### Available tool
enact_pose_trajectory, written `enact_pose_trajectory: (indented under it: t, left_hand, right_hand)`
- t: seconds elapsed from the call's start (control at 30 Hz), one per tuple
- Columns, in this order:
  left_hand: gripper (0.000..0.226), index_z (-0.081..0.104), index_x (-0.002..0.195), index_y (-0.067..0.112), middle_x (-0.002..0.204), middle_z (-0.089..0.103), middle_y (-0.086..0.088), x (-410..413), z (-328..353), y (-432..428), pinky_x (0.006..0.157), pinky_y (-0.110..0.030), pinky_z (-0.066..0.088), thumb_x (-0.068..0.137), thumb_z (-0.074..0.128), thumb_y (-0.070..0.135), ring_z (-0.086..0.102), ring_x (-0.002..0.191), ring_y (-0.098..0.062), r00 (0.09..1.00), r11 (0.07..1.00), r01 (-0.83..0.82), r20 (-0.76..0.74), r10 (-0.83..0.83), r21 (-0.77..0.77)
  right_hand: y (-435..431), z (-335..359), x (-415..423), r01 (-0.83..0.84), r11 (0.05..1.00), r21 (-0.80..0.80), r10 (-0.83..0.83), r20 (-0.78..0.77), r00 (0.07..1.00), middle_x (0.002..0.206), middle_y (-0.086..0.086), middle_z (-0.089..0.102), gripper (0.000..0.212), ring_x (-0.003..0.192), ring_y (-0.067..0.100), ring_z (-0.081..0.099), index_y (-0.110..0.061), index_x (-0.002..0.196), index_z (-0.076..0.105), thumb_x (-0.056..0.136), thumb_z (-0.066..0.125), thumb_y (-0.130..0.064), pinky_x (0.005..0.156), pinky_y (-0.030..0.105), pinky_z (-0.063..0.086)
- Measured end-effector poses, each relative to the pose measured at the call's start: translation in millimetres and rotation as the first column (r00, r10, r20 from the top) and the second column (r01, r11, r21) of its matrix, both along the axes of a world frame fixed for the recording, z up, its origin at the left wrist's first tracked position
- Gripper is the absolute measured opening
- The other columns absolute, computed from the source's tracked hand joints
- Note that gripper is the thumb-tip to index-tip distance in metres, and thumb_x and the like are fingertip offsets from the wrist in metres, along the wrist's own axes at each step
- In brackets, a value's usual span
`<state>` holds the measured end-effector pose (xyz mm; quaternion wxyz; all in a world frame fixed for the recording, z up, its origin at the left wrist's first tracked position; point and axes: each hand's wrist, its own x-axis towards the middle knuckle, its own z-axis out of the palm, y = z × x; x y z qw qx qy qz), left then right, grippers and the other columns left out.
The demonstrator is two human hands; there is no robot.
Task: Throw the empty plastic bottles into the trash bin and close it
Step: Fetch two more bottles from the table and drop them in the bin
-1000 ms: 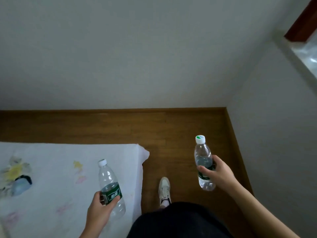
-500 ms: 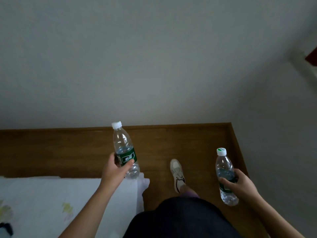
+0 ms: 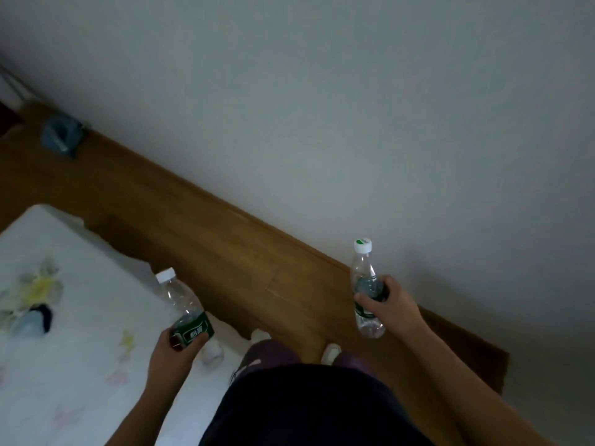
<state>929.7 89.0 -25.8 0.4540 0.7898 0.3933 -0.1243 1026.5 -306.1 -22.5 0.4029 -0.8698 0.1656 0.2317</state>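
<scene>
Bottles stay gripped: left bottle [image 3: 185, 305] in my left hand [image 3: 175, 352] at 7 o'clock over the bed [image 3: 64, 365], right bottle [image 3: 365, 284] in my right hand [image 3: 392, 309] at 4. I've turned left; a grey object [image 3: 61, 135] at 10 o'clock, maybe the bin, appeared.

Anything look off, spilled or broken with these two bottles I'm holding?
Nothing stands out. The left hand grips the left bottle, tilted; the right hand grips the right bottle, nearly upright. Both are capped, with no spill or damage showing. A blurred blue-grey object by the wall cannot be identified.
</scene>
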Motion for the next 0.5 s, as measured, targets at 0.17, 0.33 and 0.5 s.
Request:
enact_pose_trajectory:
  t: [0.17, 0.33, 0.5]
  left_hand:
    - [0.038, 0.069, 0.107, 0.029, 0.083, 0.076, 0.018, -7, 14, 12, 0.079, -0.038, 0.049, 0.077, 0.078, 0.050, 0.066, 0.088, -0.020, 0.979, 0.978, -0.202, 0.017, 0.202, 0.050]
    - [0.020, 0.071, 0.077, 0.053, 0.070, 0.075, 0.021, 5, 16, 40, 0.067, -0.030, 0.049, 0.086, 0.078, 0.036, 0.069, 0.072, -0.012, 0.959, 0.955, -0.280, -0.009, 0.282, 0.095]
    - [0.037, 0.072, 0.092, 0.037, 0.079, 0.078, 0.004, 33, -5, 90, 0.073, -0.036, 0.056, 0.066, 0.071, 0.062, 0.073, 0.078, -0.014, 0.927, 0.926, -0.372, -0.030, 0.374, 0.064]
  right_hand:
    - [73, 12, 111, -0.254, 0.961, 0.110, 0.250, 0.047, 0.967, 0.111, -0.006, 0.066, 0.064, 0.101, 0.015, 0.064, -0.028, 0.120, 0.055, 0.068, 0.079, -0.058, 0.089, 0.038, 0.055]
    - [154, 10, 179, -0.422, 0.897, 0.135, 0.417, 0.062, 0.907, 0.119, -0.006, 0.062, 0.061, 0.109, 0.017, 0.061, -0.024, 0.129, 0.053, 0.078, 0.078, -0.047, 0.096, 0.039, 0.053]
    - [205, -3, 228, -0.477, 0.872, 0.107, 0.479, 0.007, 0.878, 0.117, -0.003, 0.063, 0.057, 0.107, 0.019, 0.062, -0.022, 0.126, 0.054, 0.079, 0.079, -0.043, 0.091, 0.034, 0.052]
